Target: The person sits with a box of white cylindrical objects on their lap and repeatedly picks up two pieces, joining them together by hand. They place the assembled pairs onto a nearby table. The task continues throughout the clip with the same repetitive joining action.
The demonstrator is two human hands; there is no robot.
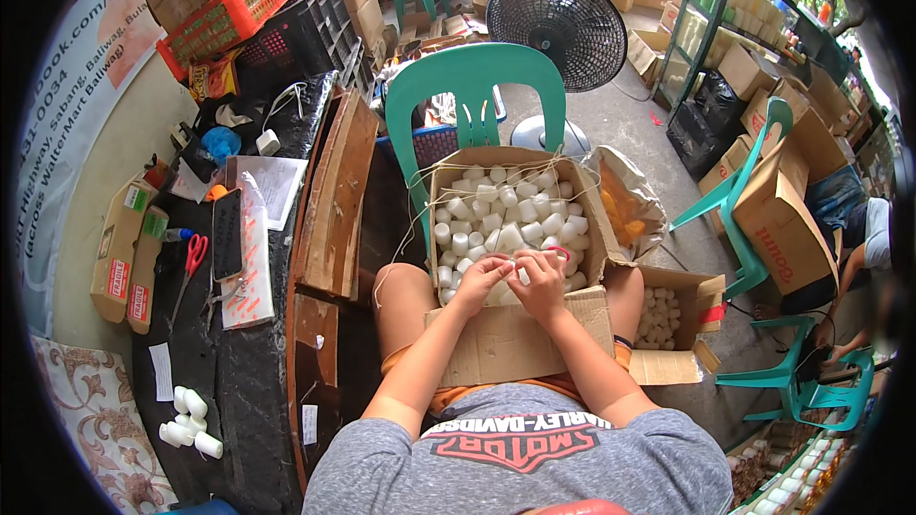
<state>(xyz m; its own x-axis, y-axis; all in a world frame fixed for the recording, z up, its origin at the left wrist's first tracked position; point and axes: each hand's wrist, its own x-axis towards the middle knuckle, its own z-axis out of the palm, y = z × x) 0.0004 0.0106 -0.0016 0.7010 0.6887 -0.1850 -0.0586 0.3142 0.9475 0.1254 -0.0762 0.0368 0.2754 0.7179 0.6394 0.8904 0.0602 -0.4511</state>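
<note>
Just above short white cylinders [491, 221] heaped in an open brown cardboard box [506, 338], the bare left hand [485, 279] and right hand [540, 281] meet, fingertips pinching a small item mostly hidden, seemingly fine fingerwork whose next move calls for steadiness.

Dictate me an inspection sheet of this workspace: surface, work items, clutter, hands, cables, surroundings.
Surface: black-covered table at left, items scattered on it.
Job's things: white cylindrical pieces fill an open cardboard box; similar pale pieces lie in a lower box at right.
Clutter: red-handled scissors and papers on the table.
Hands: left hand and right hand close together over the box; anything pinched is too small to tell.
Cables: white corded block on the table.
Surroundings: green chair behind the box, black fan beyond, another person partly visible at right.
</note>
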